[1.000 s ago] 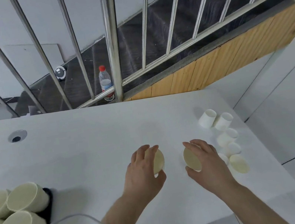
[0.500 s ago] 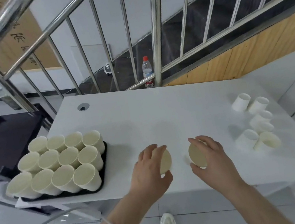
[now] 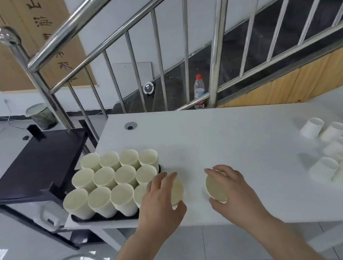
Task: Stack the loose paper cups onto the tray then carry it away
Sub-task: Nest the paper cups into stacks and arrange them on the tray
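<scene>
To the left of the hands, the black tray (image 3: 103, 218) already carried about a dozen upright paper cups (image 3: 115, 180), packed in rows. The left hand (image 3: 160, 202) gripped one cup (image 3: 176, 191), its fingers curled around it, just beside the tray. The right hand (image 3: 232, 187) held another cup (image 3: 215, 188) the same way above the desk (image 3: 235, 137). Well to the right, several loose cups (image 3: 331, 153) lay waiting. I judged the stacking mostly done, the carrying not begun.
</scene>
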